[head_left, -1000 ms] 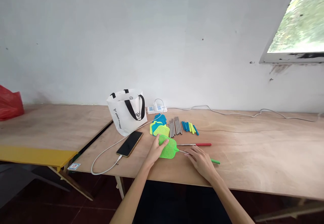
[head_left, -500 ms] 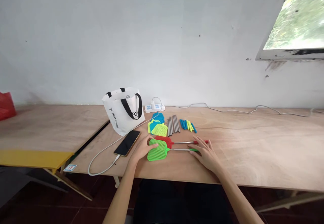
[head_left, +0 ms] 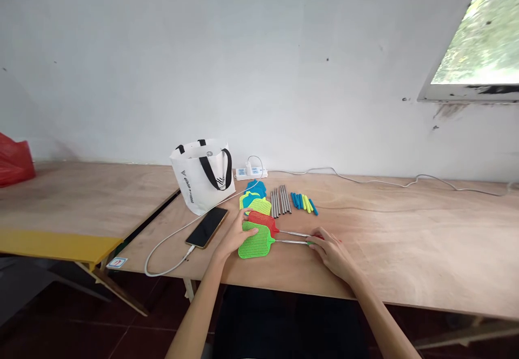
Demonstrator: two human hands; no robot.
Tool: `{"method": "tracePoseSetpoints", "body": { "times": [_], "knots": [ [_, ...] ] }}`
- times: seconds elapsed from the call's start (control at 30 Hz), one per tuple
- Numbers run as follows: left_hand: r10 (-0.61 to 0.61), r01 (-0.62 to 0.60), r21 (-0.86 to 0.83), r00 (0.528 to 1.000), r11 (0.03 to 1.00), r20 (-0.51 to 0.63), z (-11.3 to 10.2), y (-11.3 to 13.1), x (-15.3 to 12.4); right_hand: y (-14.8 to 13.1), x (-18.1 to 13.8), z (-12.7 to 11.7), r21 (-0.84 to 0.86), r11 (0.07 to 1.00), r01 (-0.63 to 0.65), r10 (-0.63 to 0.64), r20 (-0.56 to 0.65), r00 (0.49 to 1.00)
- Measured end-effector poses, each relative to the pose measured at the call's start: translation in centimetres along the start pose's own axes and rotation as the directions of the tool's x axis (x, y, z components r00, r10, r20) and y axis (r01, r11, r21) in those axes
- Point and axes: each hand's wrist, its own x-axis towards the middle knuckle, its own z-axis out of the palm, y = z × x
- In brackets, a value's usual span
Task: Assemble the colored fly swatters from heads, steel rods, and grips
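Heads (head_left: 252,246) of the green swatter (head_left: 259,241) and red swatter (head_left: 265,221) are touched by the left hand (head_left: 236,235), and the other ends are covered by the right hand (head_left: 330,251), seemingly so that both can be kept side by side on the surface (head_left: 397,251). The hands are held apart; whether either is clamped cannot be told. Beyond them, rods (head_left: 280,202) and grips (head_left: 305,203) are laid out. Against half a second ago, the right hand is more bunched over those ends.
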Motion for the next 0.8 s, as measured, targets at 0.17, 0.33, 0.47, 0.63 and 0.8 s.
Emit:
{"method": "tracePoseSetpoints", "body": {
  "times": [0.17, 0.33, 0.47, 0.63, 0.8],
  "knots": [
    [0.039, -0.036, 0.061, 0.998, 0.997, -0.051, -0.2, -0.3, 0.1, -0.6, 0.2, 0.1, -0.022, 0.997, 0.073, -0.073, 0.028, 0.997],
    [0.009, -0.003, 0.098, 0.998, 0.995, -0.057, -0.6, -0.5, -0.1, -0.2, 0.1, 0.2, -0.014, 1.000, 0.024, -0.024, 0.014, 1.000],
    [0.030, -0.024, 0.091, 0.997, 0.996, -0.072, -0.8, -0.4, 0.0, 0.1, 0.1, 0.9, -0.062, 0.998, -0.027, 0.024, -0.043, 0.999],
    [0.146, -0.122, 0.166, 0.979, 0.979, -0.143, 0.1, -1.0, 0.6, 0.1, 0.4, 1.8, -0.079, 0.993, -0.082, 0.070, -0.144, 0.987],
    [0.356, -0.235, 0.415, 0.902, 0.879, -0.243, 1.8, -0.5, 0.8, -0.2, 0.5, 2.0, -0.122, 0.984, -0.130, 0.098, -0.237, 0.967]
  ]
}}
